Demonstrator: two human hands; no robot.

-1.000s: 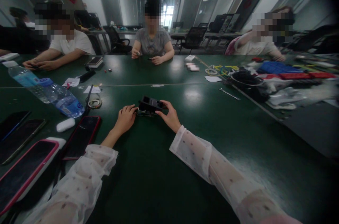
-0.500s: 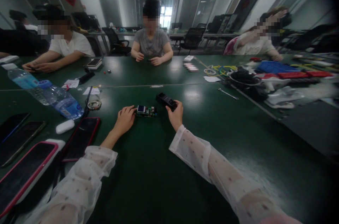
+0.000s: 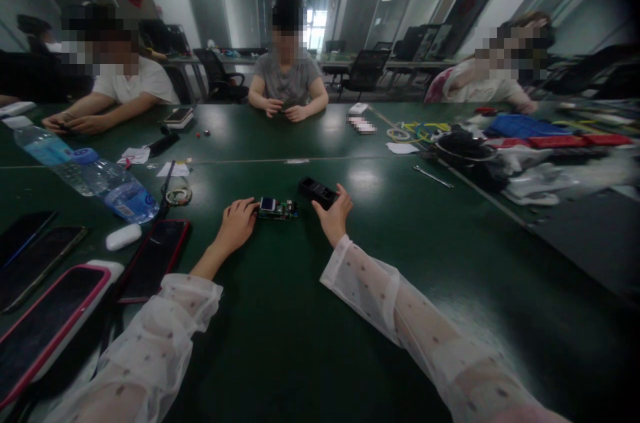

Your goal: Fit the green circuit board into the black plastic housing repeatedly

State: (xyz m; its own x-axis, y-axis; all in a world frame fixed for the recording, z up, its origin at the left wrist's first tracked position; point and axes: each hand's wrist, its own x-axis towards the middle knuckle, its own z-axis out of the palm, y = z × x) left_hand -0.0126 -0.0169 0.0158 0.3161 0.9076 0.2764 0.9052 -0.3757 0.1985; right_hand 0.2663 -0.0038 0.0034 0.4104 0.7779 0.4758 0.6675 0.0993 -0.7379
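Note:
A small green circuit board (image 3: 283, 211) with a little screen at its left end is in front of me on the dark green table (image 3: 270, 316). My left hand (image 3: 239, 223) has its curled fingers closed on the board's left end; the thumb is mostly hidden. Just right of the board lies a black plastic casing (image 3: 318, 192), a narrow box with openings in its face, tilted away to the left. Around its near right end is my right hand (image 3: 336, 213), with thumb and fingers spread apart and the thumb close against the casing's front side.
Phones (image 3: 155, 259), a white earbud case (image 3: 123, 237) and two water bottles (image 3: 117, 189) crowd the left. A wrench (image 3: 433, 176) and a heap of cables and tools (image 3: 465, 146) lie at the right. Across the table sit several people, one in a grey shirt (image 3: 287, 79).
My right hand's fingers have spread away from the black casing, which has shifted slightly right and down. The left hand and the circuit board stay almost where they were.

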